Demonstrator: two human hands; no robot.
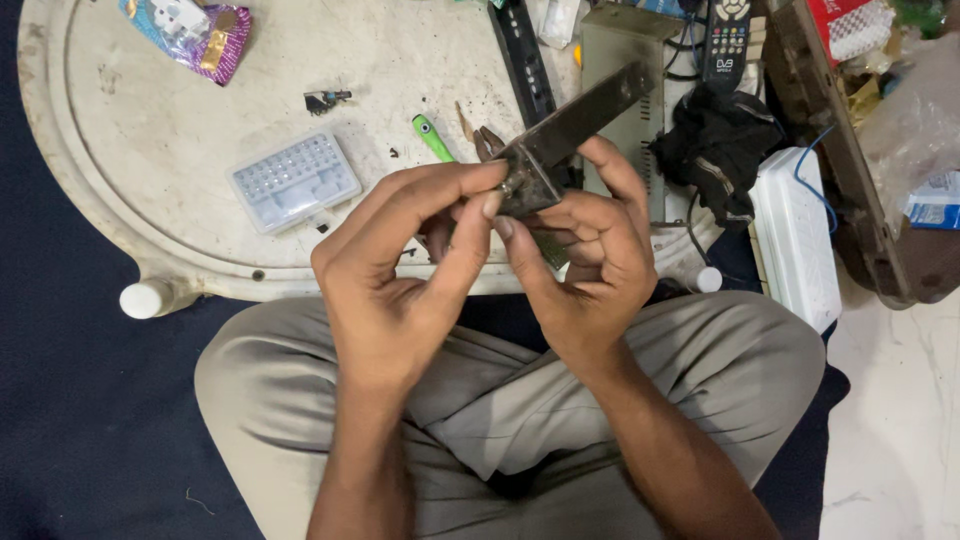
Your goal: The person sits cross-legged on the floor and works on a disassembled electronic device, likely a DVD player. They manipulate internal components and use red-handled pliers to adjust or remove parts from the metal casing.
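Crinkled purple-and-blue foil packet [190, 32] at table's far left; red-and-white package [848, 25] far right; blue-white box [935, 200] right edge.

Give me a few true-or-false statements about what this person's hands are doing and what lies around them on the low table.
1. Both hands hold a dark metal strip above the lap. True: left hand and right hand meet at its lower end.
2. A clear plastic bit case lies shut on the table. True.
3. The green-handled tool is in the left hand. False: it lies on the table behind the hands.
4. The remote control rests on the person's knee. False: it lies at the far edge, top right.
5. A black cloth sits right of the hands. True.
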